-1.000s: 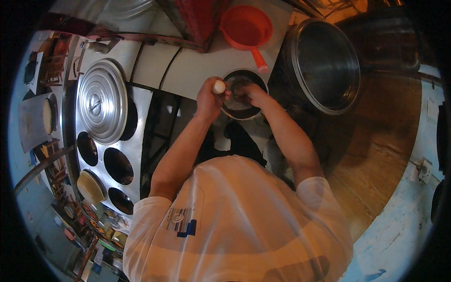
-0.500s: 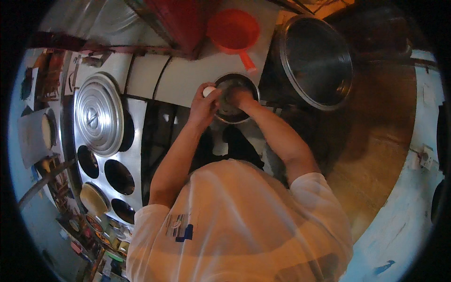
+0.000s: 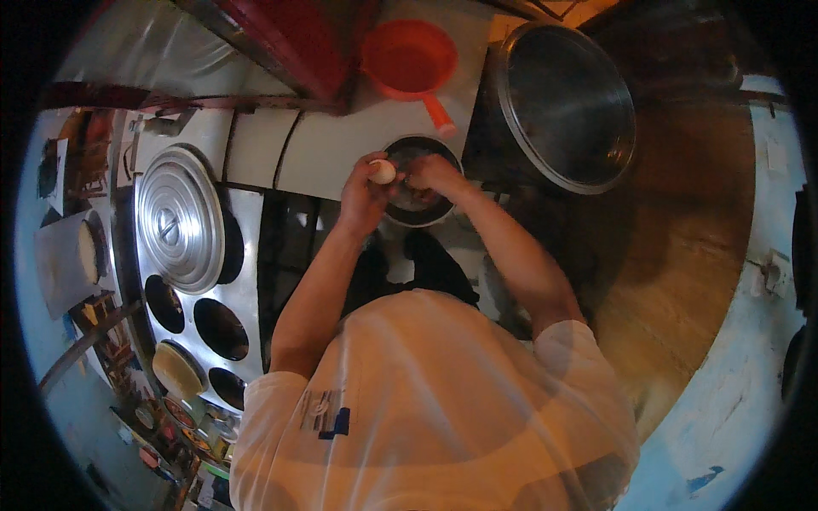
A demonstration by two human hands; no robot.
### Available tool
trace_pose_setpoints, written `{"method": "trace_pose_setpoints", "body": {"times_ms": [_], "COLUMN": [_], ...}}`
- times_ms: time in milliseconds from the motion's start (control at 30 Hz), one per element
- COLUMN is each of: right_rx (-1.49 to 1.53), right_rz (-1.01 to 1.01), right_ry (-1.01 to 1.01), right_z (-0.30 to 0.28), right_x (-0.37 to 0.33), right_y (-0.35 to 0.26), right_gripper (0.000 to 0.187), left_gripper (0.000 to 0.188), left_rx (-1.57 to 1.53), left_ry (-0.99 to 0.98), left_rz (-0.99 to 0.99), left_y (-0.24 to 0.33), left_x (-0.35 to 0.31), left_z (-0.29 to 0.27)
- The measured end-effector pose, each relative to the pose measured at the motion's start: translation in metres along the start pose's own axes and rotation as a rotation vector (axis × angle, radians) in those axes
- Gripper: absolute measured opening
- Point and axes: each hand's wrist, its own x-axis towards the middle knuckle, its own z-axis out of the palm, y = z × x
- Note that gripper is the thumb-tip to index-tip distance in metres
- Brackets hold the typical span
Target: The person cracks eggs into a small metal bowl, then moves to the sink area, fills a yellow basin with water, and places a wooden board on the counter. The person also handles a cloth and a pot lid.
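My left hand [image 3: 361, 194] is closed around a small whitish egg [image 3: 383, 173], held at the left rim of a dark round pot [image 3: 417, 223]. Over the pot's right side, my right hand [image 3: 436, 175] has its fingers drawn together close beside the egg. Whatever those fingers pinch, if anything, is too small to make out. Inside the pot there is something greyish and wet-looking, partly covered by my right hand. A red plastic dipper [image 3: 411, 58] lies on the pale counter beyond the pot, its handle pointing toward me.
At the right stands a large metal pot [image 3: 632, 145]. To the left, a steel counter with round holes [image 3: 198, 294] carries a big metal lid [image 3: 179, 221] and a smaller tan lid [image 3: 176, 370]. A red upright panel [image 3: 307, 51] rises at the back.
My right hand has come up out of the pot and closer to my left hand. The egg has turned slightly in my left hand. The view has shifted a little.
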Motion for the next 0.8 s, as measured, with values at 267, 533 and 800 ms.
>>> {"method": "trace_pose_setpoints", "body": {"times_ms": [267, 533, 800], "right_rx": [0.922, 0.197, 0.569], "right_rz": [-0.084, -0.332, -0.008], "right_ry": [-0.012, 0.157, 0.163], "right_z": [-0.025, -0.004, -0.008], "right_x": [-0.057, -0.053, -0.044], "right_y": [-0.011, -0.020, -0.020], "right_gripper": [0.036, 0.054, 0.042], "left_gripper": [0.033, 0.047, 0.042], "left_rx": [0.333, 0.520, 0.755], "left_ry": [0.010, 0.081, 0.034], "left_rz": [-0.106, -0.163, -0.034], "left_y": [-0.009, -0.019, -0.004], "left_x": [0.010, 0.015, 0.021], "left_z": [0.005, 0.016, -0.001]}}
